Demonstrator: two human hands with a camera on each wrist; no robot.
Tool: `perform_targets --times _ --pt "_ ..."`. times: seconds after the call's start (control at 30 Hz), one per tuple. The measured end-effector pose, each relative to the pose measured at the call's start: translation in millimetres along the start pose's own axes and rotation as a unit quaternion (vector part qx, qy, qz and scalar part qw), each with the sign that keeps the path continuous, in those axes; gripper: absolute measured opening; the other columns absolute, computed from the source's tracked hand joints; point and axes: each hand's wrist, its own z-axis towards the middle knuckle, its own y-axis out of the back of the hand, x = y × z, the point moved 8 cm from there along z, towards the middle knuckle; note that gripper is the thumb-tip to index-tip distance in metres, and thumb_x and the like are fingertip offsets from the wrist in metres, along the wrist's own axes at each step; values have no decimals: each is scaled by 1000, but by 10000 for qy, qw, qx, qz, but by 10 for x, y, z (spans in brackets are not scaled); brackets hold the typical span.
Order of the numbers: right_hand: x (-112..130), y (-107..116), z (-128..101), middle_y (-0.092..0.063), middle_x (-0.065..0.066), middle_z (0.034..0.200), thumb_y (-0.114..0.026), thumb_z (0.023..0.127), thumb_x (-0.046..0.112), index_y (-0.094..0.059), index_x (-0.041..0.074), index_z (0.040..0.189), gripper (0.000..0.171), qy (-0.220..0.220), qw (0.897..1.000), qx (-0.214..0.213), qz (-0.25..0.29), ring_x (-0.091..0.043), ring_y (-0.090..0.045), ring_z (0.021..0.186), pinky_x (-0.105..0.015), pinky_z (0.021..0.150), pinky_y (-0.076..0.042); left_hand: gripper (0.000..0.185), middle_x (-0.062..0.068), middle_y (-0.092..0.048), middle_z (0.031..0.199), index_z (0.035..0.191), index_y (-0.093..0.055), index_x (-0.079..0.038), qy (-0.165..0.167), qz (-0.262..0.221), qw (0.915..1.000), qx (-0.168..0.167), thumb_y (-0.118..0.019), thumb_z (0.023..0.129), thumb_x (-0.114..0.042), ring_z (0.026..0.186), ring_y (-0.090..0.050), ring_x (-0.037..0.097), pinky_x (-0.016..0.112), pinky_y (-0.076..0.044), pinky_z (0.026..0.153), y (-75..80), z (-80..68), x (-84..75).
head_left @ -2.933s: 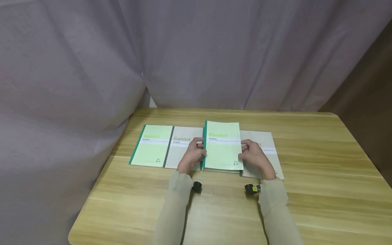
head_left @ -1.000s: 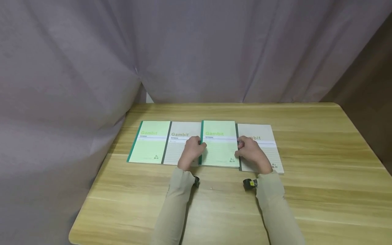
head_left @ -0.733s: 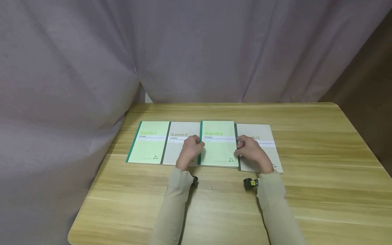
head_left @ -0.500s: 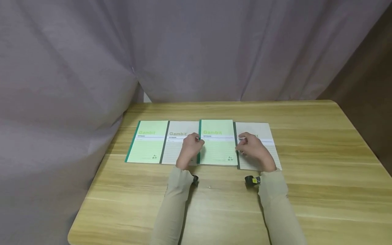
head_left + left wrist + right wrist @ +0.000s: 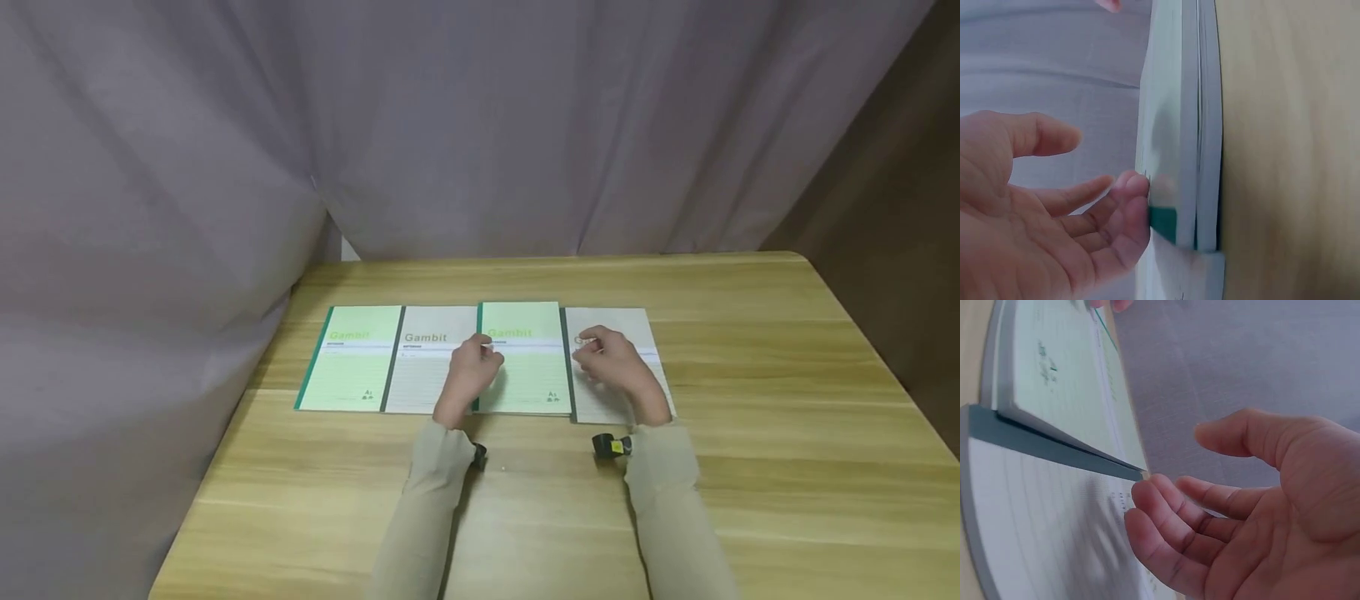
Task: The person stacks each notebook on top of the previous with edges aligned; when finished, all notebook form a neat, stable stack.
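Right hand (image 5: 618,362) has eased off green notebook (image 5: 528,375), partly hiding white notebook (image 5: 630,323); fingers (image 5: 1163,522) spread.

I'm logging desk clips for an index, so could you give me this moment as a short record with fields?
row, left to right: green notebook, left grey notebook, green stack, right grey notebook
stack height: at least two notebooks, per the left wrist view
left hand: at the stack's green spine, thumb apart; contact unclear
right hand: over the right grey notebook, holding nothing
surface: wooden table
backdrop: grey curtain
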Motion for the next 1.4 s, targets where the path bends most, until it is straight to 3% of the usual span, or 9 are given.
perform_targets --times 0.37,0.6,0.77,0.93,1.13,1.4 --pt "-11 165 -90 -64 -26 107 -57 94 10 -47 -15 137 51 -63 9989 -384 -253 -28 -66 77 -29 64 -52 44 18 -67 110 134 -57 8 -356 -335 9986 184 -53 94 -11 94 -65 26 36 -54 77 -106 25 -189" --pt "-48 243 -129 -64 -26 106 -58 95 10 -47 -16 136 50 -98 9983 -480 -308 -30 -65 78 -28 62 -51 44 15 -67 107 136 -55 7 -144 -667 9970 362 -55 95 -10 79 -69 25 28 -55 63 -242 43 -277" --pt "-39 279 -153 -64 -28 108 -58 95 11 -45 -16 138 52 -99 9980 -503 -373 -33 -65 80 -30 64 -51 45 15 -66 108 137 -53 6 -21 -920 9942 561 -54 95 -10 78 -68 26 28 -56 59 -383 38 -330" --pt "-38 331 -195 -63 -29 110 -60 94 11 -44 -17 138 54 -59 9975 -545 -456 -33 -65 84 -31 70 -51 44 13 -66 104 136 -54 6 -42 -1050 9922 673 -53 95 -8 81 -67 26 28 -57 59 -451 34 -362" --pt "-133 407 -270 -63 -29 112 -62 93 12 -45 -16 137 55 -131 9965 -618 -555 -32 -63 91 -37 78 -50 42 15 -69 112 136 -55 5 -8 -1351 9857 1003 -57 98 -12 86 -69 27 30 -58 65 -513 10 -368" --pt "-272 476 -324 -55 -32 120 -63 94 12 -43 -17 138 57 -417 9962 -617 -459 -43 -55 108 -51 92 -47 40 17 -71 110 134 -58 5 -25 -1063 9862 1269 -57 99 -14 87 -69 25 30 -57 65 -562 -27 -387"
